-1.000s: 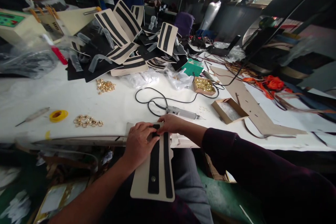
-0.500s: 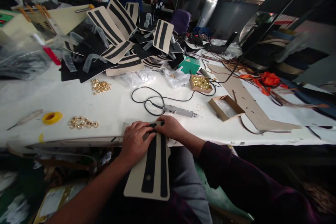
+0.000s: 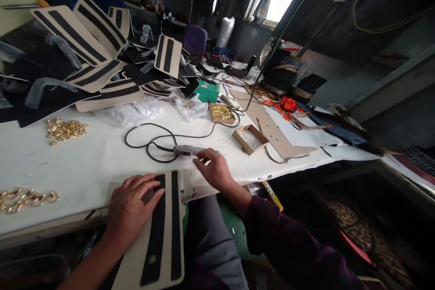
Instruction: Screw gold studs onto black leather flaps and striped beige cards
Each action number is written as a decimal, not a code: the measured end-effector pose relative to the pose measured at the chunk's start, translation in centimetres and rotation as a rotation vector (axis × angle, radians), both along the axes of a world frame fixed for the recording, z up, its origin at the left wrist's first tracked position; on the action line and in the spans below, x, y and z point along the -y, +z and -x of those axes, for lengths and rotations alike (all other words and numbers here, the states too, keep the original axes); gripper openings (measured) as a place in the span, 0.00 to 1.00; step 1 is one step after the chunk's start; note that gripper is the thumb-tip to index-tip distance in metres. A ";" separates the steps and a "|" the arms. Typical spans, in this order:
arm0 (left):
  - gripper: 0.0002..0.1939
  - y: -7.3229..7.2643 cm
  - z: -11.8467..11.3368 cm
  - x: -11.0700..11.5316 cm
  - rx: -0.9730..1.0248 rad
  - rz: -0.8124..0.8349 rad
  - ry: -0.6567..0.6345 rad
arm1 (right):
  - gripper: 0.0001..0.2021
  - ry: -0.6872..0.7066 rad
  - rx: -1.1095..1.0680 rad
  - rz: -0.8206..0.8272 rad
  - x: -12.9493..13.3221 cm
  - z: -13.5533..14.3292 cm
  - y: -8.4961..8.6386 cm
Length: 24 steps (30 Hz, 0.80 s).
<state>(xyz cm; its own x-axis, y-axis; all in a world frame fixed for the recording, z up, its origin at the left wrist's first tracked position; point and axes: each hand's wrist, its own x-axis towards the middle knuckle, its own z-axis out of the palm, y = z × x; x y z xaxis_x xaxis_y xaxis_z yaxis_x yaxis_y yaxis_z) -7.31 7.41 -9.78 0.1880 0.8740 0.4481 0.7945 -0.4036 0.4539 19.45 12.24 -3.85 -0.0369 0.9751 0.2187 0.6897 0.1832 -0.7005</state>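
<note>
A beige panel [image 3: 166, 240] with two black strips lies partly on the table's front edge and partly over my lap. My left hand [image 3: 131, 208] holds it near its top end, thumb and fingers closing over the left strip. One small round metal snap or rivet shows low on that strip. My right hand [image 3: 215, 170] is off the panel, fingers apart and slightly bent, beside a grey corded electric screwdriver [image 3: 186, 150] lying on the table. The fingertips overlap the tool's right part; whether they touch it I cannot tell.
Several similar panels [image 3: 102, 22] are heaped at the back left. Gold rings [image 3: 29, 200] and small gold hardware [image 3: 66, 129] lie at left. A box of gold pieces [image 3: 222, 112], an open cardboard box [image 3: 249, 139] and a looped black cable [image 3: 149, 136] are ahead.
My right hand has left the panel's top end and moved to the electric screwdriver. My left hand stays on the panel. The view has turned to the right.
</note>
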 end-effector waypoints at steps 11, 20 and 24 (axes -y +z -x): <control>0.13 0.1 -0.2 0.0 0.036 -0.026 0.005 | 0.19 -0.420 0.364 0.196 -6.1 -14.4 -2.7; 0.13 0.1 -0.3 -0.1 0.027 -0.017 0.014 | 0.12 -0.324 0.473 0.208 -5.4 -14.4 -2.1; 0.11 0.0 -0.2 -0.1 0.028 -0.026 0.009 | 0.12 -0.288 0.545 0.160 -4.4 -14.4 -2.1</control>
